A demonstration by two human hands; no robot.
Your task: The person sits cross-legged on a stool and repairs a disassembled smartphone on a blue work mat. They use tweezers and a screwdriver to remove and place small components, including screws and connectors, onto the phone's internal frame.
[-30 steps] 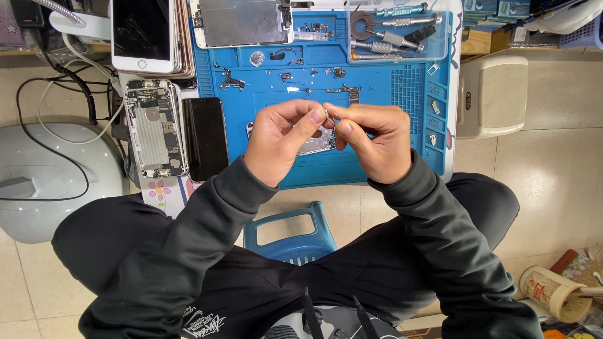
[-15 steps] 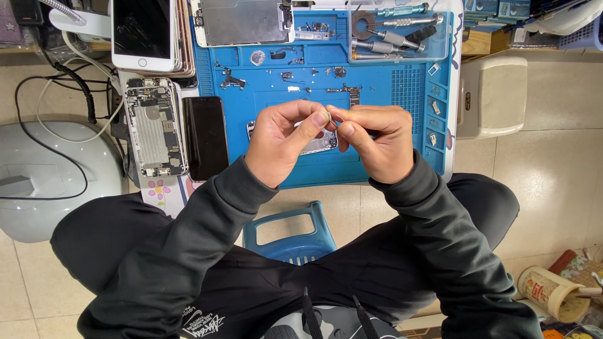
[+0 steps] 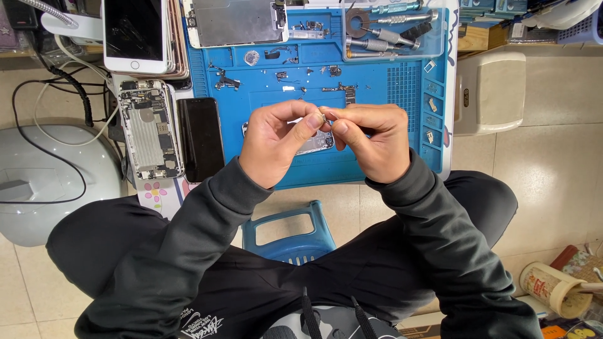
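Blue work mat (image 3: pixel 377 169) amid grey, white and black

A bright blue rubber mat is seen beside a white-fronted phone with a black screen (image 3: pixel 135 34), a silver-grey opened phone chassis (image 3: pixel 149 129) and a glossy black slab (image 3: pixel 201 138); black sleeves (image 3: pixel 188 251) are worn, a light blue plastic stool (image 3: pixel 289 229) is shown on beige floor tiles (image 3: pixel 553 176), and pink flowers are printed on a white sheet (image 3: pixel 154 191).

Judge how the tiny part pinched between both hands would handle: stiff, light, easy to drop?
The small metal part is pinched by fingertips of left hand and right hand, so it is probably very light. Its shiny look suggests slipperiness; it would easily get lost on the blue mat.
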